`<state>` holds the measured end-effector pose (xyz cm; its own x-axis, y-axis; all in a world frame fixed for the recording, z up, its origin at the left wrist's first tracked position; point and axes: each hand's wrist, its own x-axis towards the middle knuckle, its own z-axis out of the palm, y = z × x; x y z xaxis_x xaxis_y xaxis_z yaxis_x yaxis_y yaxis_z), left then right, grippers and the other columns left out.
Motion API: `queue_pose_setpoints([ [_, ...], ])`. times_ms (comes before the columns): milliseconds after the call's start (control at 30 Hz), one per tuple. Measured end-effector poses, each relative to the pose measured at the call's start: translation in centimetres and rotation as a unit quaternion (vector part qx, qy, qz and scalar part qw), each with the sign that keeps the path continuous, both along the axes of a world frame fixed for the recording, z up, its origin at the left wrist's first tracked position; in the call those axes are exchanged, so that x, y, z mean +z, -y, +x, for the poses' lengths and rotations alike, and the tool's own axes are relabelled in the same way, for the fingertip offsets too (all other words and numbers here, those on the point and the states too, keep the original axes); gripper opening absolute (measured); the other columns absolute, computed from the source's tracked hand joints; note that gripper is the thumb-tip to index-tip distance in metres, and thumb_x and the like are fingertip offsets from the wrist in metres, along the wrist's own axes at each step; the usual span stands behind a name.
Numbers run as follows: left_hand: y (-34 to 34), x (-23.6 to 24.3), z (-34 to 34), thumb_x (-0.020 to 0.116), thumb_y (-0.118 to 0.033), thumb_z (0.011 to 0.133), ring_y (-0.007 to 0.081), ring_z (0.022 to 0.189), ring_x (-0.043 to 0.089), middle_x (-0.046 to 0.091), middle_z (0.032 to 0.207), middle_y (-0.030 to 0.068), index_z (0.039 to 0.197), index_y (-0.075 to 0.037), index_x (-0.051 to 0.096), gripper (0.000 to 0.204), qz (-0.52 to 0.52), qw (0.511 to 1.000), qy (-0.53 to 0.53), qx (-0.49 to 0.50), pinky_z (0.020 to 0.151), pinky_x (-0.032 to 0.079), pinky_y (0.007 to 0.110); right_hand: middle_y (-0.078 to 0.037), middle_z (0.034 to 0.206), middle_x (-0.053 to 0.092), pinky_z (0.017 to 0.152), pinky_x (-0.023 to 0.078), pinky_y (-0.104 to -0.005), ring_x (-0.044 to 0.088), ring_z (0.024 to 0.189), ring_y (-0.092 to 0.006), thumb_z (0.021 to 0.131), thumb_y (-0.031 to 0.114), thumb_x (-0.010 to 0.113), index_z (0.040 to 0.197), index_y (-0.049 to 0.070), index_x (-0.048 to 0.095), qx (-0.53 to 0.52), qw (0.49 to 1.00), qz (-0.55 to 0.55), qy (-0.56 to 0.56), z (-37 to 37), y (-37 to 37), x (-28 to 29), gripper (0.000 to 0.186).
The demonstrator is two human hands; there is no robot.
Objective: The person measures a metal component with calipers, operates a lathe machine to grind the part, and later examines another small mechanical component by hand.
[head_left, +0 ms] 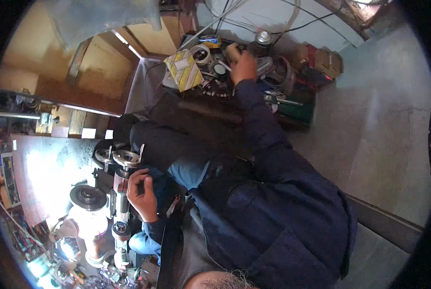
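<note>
My right hand point(244, 67) reaches out to a cluttered low surface at the far side. Its fingers are closed around a tan, block-like thing point(233, 52), blurred, whose kind I cannot make out. Just left of that hand are a roll of tape point(201, 54), a round pale lid point(219, 69) and a yellow-and-white striped packet point(183, 71). My left hand point(144, 197) is beside a machine, close below its metal handwheel point(127, 158). The fingers of that hand are loosely curled, the thumb sticks up, and nothing shows in them.
A spray can point(263, 39) stands behind my right hand. Cardboard boxes point(327, 62) and a green case point(299, 111) lie to the right. On the left are a dark round wheel point(88, 197), a bright lamp glare and many tools. Cables run along the back wall.
</note>
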<state>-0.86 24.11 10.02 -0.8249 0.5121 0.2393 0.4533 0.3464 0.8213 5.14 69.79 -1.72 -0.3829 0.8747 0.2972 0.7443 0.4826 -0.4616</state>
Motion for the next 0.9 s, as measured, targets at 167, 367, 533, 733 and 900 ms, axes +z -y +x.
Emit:
queue_pose_setpoints([
  [167,2.2,0.7,0.1,0.063,-0.01,0.092,0.0224,0.095,0.063,0.069,0.098,0.0117,0.087,0.002,0.062,0.013,0.0,0.999,-0.024,0.04,0.09,0.046,0.034,-0.027,0.108,0.066,0.091,0.05,-0.0486,0.063,0.106,-0.041,0.078,0.042,0.077,0.114,-0.005,0.059,0.022,0.989,-0.102,0.102,2.8,-8.7,-2.2,0.062],
  [367,4.4,0.1,1.3,0.06,-0.01,0.094,0.023,0.093,0.063,0.068,0.094,0.0135,0.085,0.002,0.062,0.016,0.016,0.994,0.05,0.092,0.087,0.047,0.035,-0.03,0.117,0.063,0.095,0.048,-0.0468,0.06,0.112,-0.0432,0.08,0.064,0.067,0.13,-0.007,0.055,0.076,0.989,-0.118,-0.036,7.9,-7.5,3.4,0.088],
  [533,3.1,-0.3,1.8,0.056,-0.009,0.096,0.0222,0.087,0.064,0.068,0.089,0.0159,0.077,0.003,0.057,0.022,0.028,0.995,0.097,0.018,0.076,0.049,0.033,-0.026,0.108,0.068,0.09,0.05,-0.0445,0.065,0.105,-0.0384,0.086,0.052,0.066,0.11,-0.003,0.068,0.03,0.973,-0.225,0.048,12.7,-5.5,-0.1,0.06],
  [733,0.7,-1.3,1.6,0.057,-0.009,0.094,0.0169,0.092,0.063,0.068,0.108,0.0119,0.103,0.003,0.065,0.016,-0.018,0.995,0.071,-0.063,0.082,0.049,0.028,-0.024,0.095,0.071,0.083,0.052,-0.0449,0.069,0.092,-0.0338,0.087,0.049,0.067,0.106,-0.004,0.069,0.09,0.911,-0.199,0.35,13.5,-4.5,-4.1,0.057],
  [900,-0.2,-1.5,1.7,0.072,-0.009,0.081,0.0343,0.117,0.056,0.06,0.125,0.0164,0.127,-0.003,0.059,0.048,-0.197,0.964,0.069,-0.163,0.101,0.044,0.041,-0.025,0.092,0.07,0.081,0.054,-0.0461,0.069,0.089,-0.0379,0.086,0.035,0.072,0.108,-0.002,0.069,0.242,0.929,-0.216,0.178,4.6,3.2,-2.1,0.043],
])
